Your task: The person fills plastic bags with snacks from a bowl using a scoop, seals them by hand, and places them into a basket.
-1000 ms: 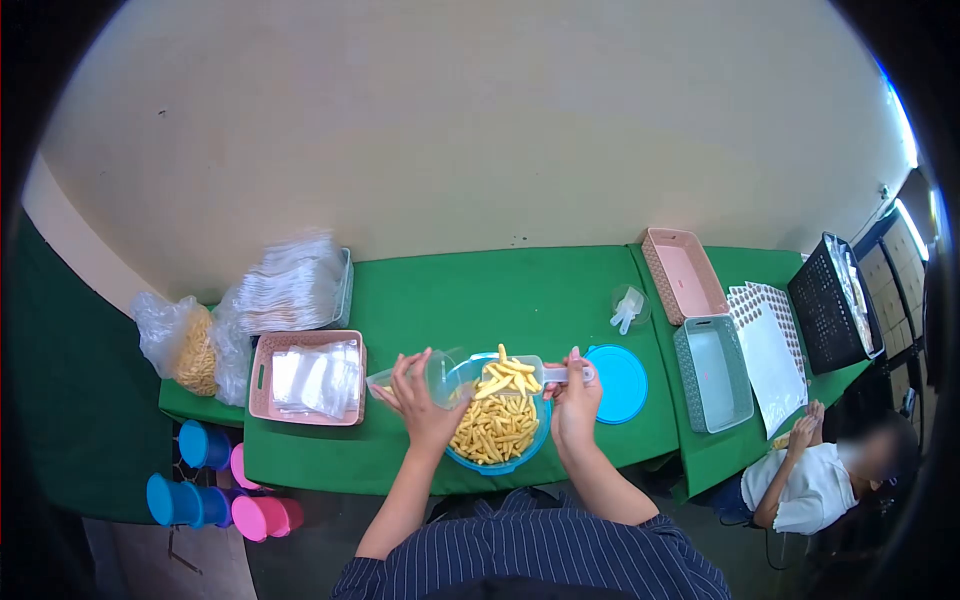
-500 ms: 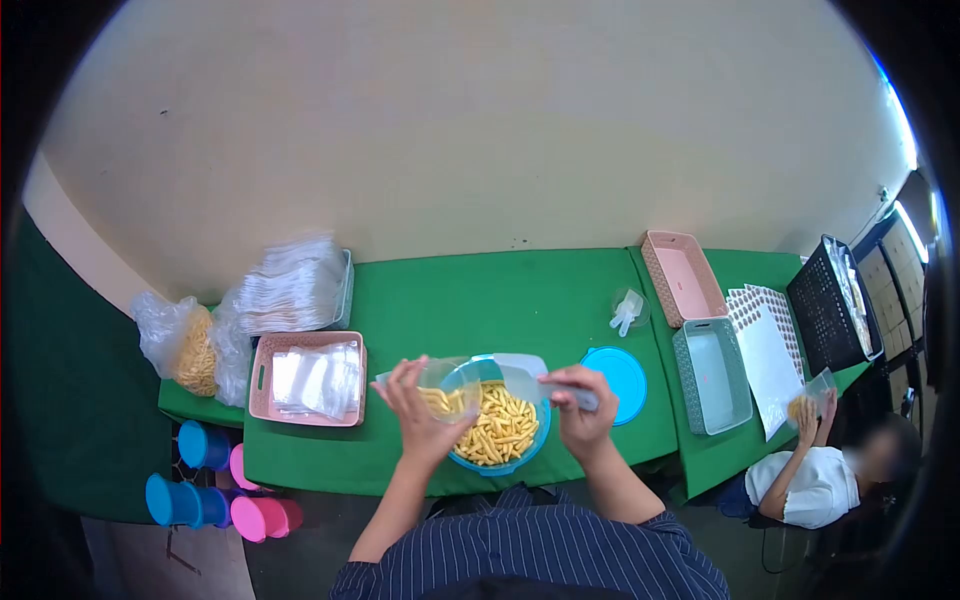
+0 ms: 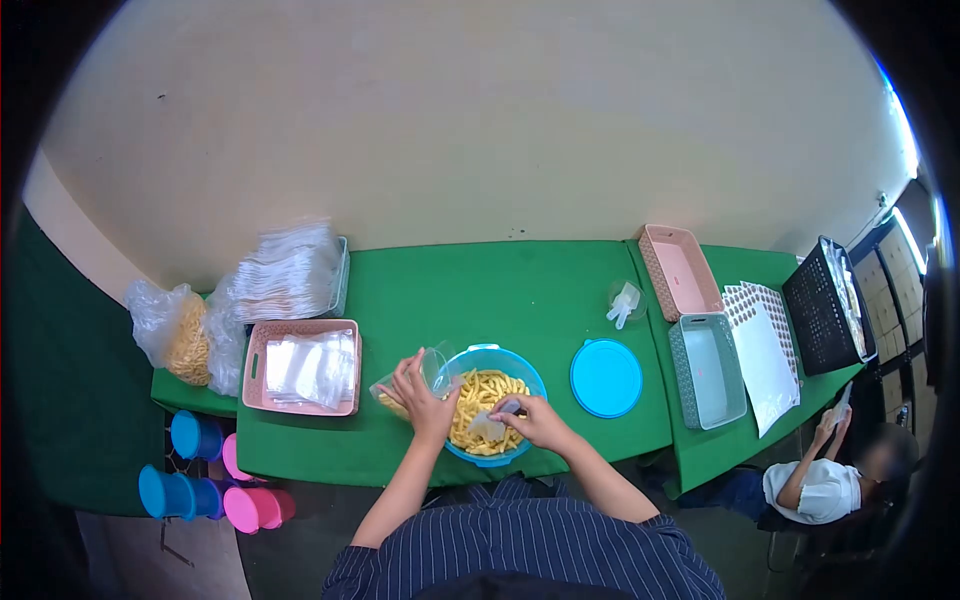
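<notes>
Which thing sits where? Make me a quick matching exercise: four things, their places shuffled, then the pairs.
1. Scoop
2. Pouch
3. Lid
4. Black basket

A. Beside the sticker sheets
B. In the left hand
C. On green cloth, right of the tub
D. In the right hand, over the snacks

Pairs: 1-D, 2-B, 3-C, 4-A

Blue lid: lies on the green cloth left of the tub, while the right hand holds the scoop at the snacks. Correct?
Wrong side: the head view shows the blue lid on the green cloth, right of the tub. The rest holds: the right hand has the scoop at the snacks.
</notes>
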Motion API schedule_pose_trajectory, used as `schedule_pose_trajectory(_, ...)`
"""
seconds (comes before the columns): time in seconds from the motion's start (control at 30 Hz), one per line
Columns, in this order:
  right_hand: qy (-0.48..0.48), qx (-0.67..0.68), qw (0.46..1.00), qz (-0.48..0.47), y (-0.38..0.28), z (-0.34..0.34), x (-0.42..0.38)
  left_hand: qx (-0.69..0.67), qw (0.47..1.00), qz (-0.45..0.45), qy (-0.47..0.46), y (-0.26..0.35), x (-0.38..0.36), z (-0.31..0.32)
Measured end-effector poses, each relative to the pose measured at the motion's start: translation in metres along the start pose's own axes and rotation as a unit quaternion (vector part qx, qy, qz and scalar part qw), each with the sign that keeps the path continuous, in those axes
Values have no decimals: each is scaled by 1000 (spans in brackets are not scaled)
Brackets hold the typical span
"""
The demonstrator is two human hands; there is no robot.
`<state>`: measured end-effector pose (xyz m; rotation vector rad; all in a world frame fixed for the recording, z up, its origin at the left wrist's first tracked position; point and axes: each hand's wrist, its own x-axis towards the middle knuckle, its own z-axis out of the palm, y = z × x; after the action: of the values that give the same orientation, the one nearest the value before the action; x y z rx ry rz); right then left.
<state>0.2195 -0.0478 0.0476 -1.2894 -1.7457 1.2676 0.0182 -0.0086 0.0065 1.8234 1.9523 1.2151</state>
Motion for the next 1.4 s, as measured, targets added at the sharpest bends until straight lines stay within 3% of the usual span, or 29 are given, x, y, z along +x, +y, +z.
schedule_pose_trajectory(0.17,164,-15,986,-36,13,2,6,1,1000,-8,9,-3,0,3)
schedule_pose_trajectory(0.27,80,86,992,40,-17,-10,-4,-5,1000,-13,15,-2,1,3)
schedule_pose_trajectory(0.3,22,33,999,0,-10,-8,-4,-10,1000,-14,18,-1,0,3)
schedule_pose_trajectory(0.4,-28,21,999,21,0,13,-2,-12,1000,-18,17,-1,0,2)
schedule_pose_trajectory(0.47,-1,8,1000,16,9,18,7,-12,1000,-19,18,-2,0,3)
schedule_pose_trajectory(0.53,87,-4,995,47,18,22,14,-11,1000,-21,17,-2,-1,1)
schedule_pose_trajectory(0.57,162,1,987,2,21,26,15,-12,1000,-20,16,-1,0,1)
schedule_pose_trajectory(0.6,161,1,987,1,18,23,15,-12,1000,-20,15,-1,-1,1)
schedule_pose_trajectory(0.7,279,15,960,-16,12,3,12,-11,999,-22,24,-5,-2,5)
schedule_pose_trajectory(0.83,264,-122,957,12,23,-6,13,-19,999,-23,22,-6,-2,5)
schedule_pose_trajectory(0.9,192,-259,945,-59,47,1,16,-20,999,-26,18,-5,-1,4)
schedule_pose_trajectory(0.93,192,-259,945,-57,48,6,14,-21,999,-27,16,-5,-2,5)
schedule_pose_trajectory(1.0,110,-453,883,54,46,23,16,-20,999,-28,26,-4,-1,5)
schedule_pose_trajectory(1.17,84,-450,887,55,41,20,17,-19,999,-31,18,-3,0,3)
schedule_pose_trajectory(1.23,-10,-411,907,89,28,8,14,-18,999,-33,15,-4,-1,4)
schedule_pose_trajectory(1.4,22,-421,903,82,42,34,28,-24,999,-33,27,-4,-2,5)
